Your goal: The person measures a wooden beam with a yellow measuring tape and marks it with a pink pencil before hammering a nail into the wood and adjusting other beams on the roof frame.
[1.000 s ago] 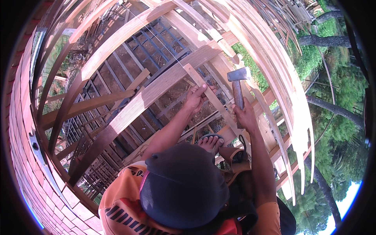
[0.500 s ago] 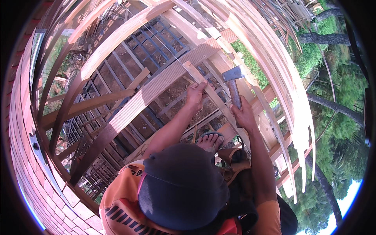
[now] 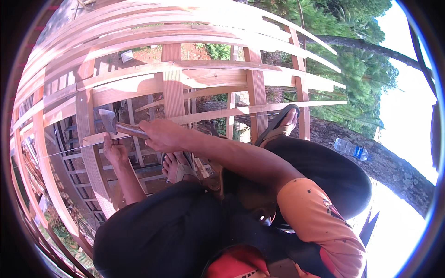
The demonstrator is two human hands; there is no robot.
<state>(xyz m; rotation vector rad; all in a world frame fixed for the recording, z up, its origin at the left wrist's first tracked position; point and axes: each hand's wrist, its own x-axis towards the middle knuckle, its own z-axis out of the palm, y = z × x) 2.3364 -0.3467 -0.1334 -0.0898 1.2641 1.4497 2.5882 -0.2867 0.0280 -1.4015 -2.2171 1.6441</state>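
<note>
My right hand [image 3: 162, 135] is closed round the wooden handle of a hatchet [image 3: 108, 121], whose metal head points to the left. The hatchet head is just above the near end of a thin wooden batten [image 3: 199, 118]. Close below the head, my left hand [image 3: 116, 150] pinches that batten near its left end, a finger raised against the wood. The batten lies across thick sloping rafters [image 3: 96, 178] and runs off to the right. A thin string [image 3: 55, 153] stretches to the batten's left end.
Several parallel battens [image 3: 139, 69] cross the rafters farther out. My sandalled feet [image 3: 178, 167] rest on the timber frame, with gaps down to the ground between beams. A plastic bottle [image 3: 351, 149] lies on the right, by a tree trunk [image 3: 394, 171]. Trees stand beyond.
My view has swung round, so the battens now run across it. The hatchet has come from beside the batten to over its end, close to my left hand.
</note>
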